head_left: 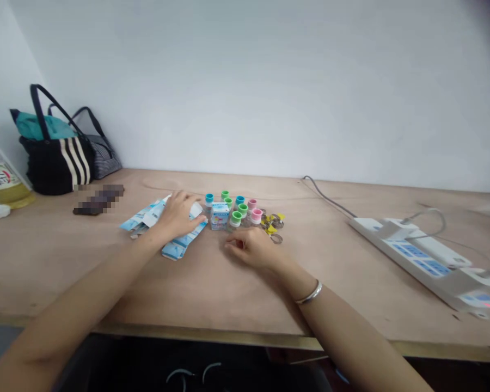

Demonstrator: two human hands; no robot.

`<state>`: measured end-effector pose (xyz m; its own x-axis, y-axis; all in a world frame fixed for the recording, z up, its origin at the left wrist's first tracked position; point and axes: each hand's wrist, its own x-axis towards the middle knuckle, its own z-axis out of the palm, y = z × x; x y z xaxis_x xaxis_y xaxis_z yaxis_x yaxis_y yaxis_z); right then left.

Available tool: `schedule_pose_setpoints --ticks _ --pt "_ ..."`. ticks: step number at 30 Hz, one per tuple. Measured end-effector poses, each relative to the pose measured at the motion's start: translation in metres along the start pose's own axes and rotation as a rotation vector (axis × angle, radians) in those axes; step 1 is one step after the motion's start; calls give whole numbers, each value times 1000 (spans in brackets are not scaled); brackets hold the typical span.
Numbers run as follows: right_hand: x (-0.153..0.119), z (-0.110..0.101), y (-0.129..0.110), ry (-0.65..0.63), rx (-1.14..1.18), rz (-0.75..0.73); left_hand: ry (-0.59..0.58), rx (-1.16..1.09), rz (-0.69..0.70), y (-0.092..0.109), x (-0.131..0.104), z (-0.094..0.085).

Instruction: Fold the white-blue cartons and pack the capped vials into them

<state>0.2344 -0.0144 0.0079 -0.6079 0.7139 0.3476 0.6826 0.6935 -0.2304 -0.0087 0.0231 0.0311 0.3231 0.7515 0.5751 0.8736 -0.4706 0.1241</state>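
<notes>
My left hand (182, 214) rests with spread fingers on a pile of flat blue-and-white cartons (183, 245). To its right, a small folded blue-and-white box (219, 218) stands upright. Around and behind that box are several small clear bottles with coloured tops, among them a green-topped bottle (236, 219), a pink-topped bottle (256, 218) and a blue-topped bottle (209, 200). My right hand (249, 245) lies on the table just in front of the bottles. Its fingers are curled in, and whatever they may hold is hidden. Metal rings with yellow tabs (271, 230) lie beyond its knuckles.
At the right is a white power strip (416, 258) with plugs and a grey cable (329, 197). A black bag with white stripes (61, 163), a bottle of yellow liquid (10, 188) and a blurred dark object (99, 200) sit at the left. A wall closes the back.
</notes>
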Motion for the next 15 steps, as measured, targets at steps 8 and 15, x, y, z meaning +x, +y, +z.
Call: schedule_pose_setpoints --ticks 8,15 --pt "-1 -2 -3 -61 39 -77 -126 -58 88 29 25 30" --pt "0 1 1 131 97 55 -116 -213 58 33 3 5"
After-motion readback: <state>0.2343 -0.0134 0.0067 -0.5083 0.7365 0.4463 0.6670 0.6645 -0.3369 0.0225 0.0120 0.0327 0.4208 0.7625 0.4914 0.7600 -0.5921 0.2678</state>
